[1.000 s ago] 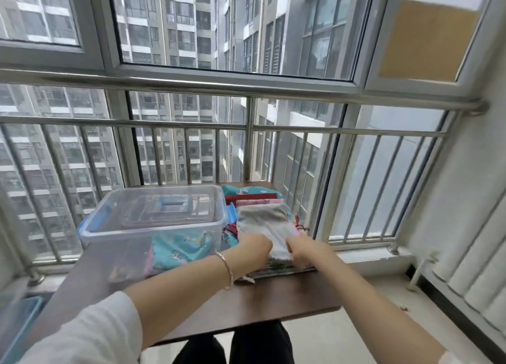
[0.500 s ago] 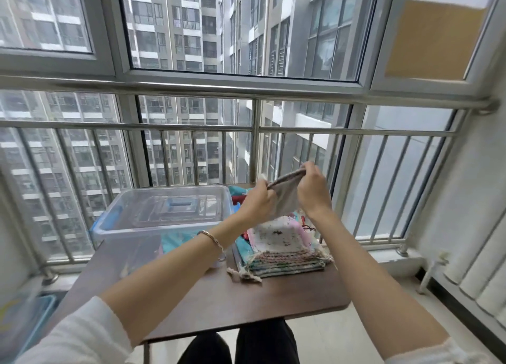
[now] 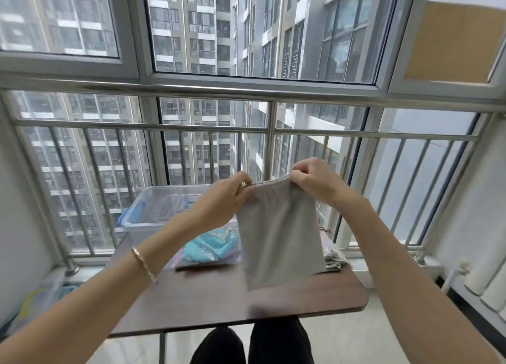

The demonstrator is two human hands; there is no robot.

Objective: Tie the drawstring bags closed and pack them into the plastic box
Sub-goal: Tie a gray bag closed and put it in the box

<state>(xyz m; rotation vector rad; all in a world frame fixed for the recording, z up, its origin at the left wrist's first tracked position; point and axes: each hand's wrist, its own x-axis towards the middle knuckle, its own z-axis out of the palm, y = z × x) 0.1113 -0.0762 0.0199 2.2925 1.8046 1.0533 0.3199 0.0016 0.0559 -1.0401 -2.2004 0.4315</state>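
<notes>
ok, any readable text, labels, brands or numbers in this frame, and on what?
None readable.
Grey drawstring bag, pinched at its top edge by the left hand and right hand: plain, no print.
Teal bag, seen through the clear plastic box: picture print only, no lettering legible.
Box lid: no label visible.

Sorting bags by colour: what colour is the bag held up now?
Plain light grey bag, clearest in the head view.
</notes>
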